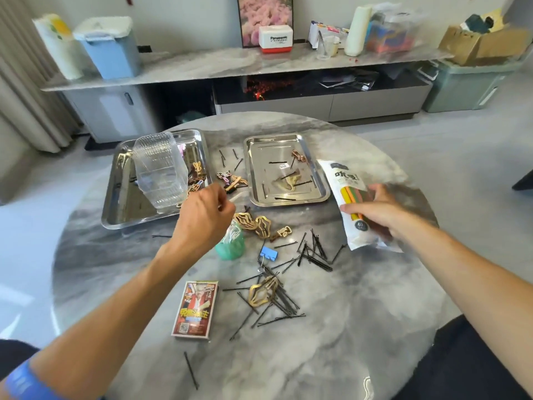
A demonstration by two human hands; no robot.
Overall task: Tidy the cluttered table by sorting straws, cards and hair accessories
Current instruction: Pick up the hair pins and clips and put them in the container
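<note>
Over the middle of the round marble desk (360,327), the left hand (202,220) hovers with its fingers curled, pinching a thin white straw (235,197) near the left steel tray (121,209). To the right, the right hand (377,209) grips a packet of coloured straws (343,180) just beside the right tray (288,202). Below the left hand lie gold hair clips (261,226), a green holder (230,246) and a blue binder clip (268,253). Black bobby pins (314,252) are scattered across the desk. A card box (195,310) rests nearer the person. In the left tray stands a clear plastic container (160,171), tilted; a few pins and clips lie in the right tray.
</note>
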